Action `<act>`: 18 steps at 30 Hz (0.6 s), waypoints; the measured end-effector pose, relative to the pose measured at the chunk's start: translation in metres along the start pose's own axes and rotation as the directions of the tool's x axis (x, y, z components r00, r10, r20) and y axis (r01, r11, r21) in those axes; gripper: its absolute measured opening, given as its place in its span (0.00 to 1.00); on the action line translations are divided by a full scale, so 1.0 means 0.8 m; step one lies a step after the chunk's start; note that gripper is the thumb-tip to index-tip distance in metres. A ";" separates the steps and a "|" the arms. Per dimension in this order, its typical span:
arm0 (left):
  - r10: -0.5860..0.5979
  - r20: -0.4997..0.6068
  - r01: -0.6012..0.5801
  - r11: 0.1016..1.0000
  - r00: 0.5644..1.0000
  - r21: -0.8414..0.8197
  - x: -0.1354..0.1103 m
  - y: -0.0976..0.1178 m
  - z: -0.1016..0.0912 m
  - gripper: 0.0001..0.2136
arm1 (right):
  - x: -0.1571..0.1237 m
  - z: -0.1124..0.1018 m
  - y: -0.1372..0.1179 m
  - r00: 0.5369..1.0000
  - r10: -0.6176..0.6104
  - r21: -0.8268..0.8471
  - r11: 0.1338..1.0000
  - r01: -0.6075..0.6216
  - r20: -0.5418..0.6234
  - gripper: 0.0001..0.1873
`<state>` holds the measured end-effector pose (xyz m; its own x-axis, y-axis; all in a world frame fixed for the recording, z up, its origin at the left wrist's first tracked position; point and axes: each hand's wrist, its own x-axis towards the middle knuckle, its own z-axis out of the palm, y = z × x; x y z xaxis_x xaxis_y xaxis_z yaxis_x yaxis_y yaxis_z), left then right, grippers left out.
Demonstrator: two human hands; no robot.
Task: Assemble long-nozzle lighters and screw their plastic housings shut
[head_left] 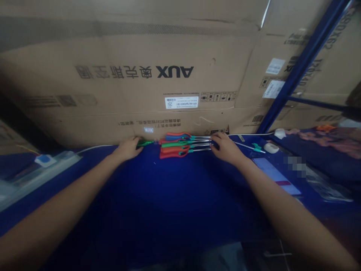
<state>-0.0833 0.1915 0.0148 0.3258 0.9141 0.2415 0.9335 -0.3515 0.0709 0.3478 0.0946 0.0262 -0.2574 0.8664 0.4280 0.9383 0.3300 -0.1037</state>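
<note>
Several screwdrivers point(177, 145) with red, green and blue handles lie side by side on the blue table point(175, 195), shafts pointing right, close to the cardboard wall. My left hand point(128, 148) is curled around a green-handled screwdriver point(146, 143) at the left end of the row. My right hand point(225, 147) rests on the metal shaft tips at the right end, fingers bent and pressed on them.
Large AUX cardboard boxes point(135, 75) stand along the table's back. A small teal-handled screwdriver point(252, 147), a white tape roll point(271, 148) and a phone point(275, 175) lie to the right. A blue rack post point(301, 64) rises at right. Clear plastic packaging point(36, 173) sits at left.
</note>
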 end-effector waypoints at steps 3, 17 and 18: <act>0.034 0.055 -0.034 0.999 0.998 0.000 -0.001 -0.011 0.000 0.17 | -0.001 -0.001 -0.005 0.995 -0.082 0.049 0.995 0.085 -0.057 0.17; 0.205 0.080 -0.180 0.952 0.975 -0.249 -0.037 0.080 -0.052 0.18 | -0.007 -0.014 -0.047 0.935 -0.273 0.431 0.832 0.348 -0.229 0.15; 0.242 0.074 -0.213 0.935 0.967 -0.283 -0.046 0.103 -0.054 0.17 | -0.009 -0.019 -0.055 0.930 -0.299 0.503 0.783 0.366 -0.212 0.16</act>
<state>-0.0251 0.1199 0.0531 0.5525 0.8141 0.1788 0.7615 -0.5802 0.2890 0.3119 0.0681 0.0410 -0.4712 0.6282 0.6192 0.5240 0.7640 -0.3763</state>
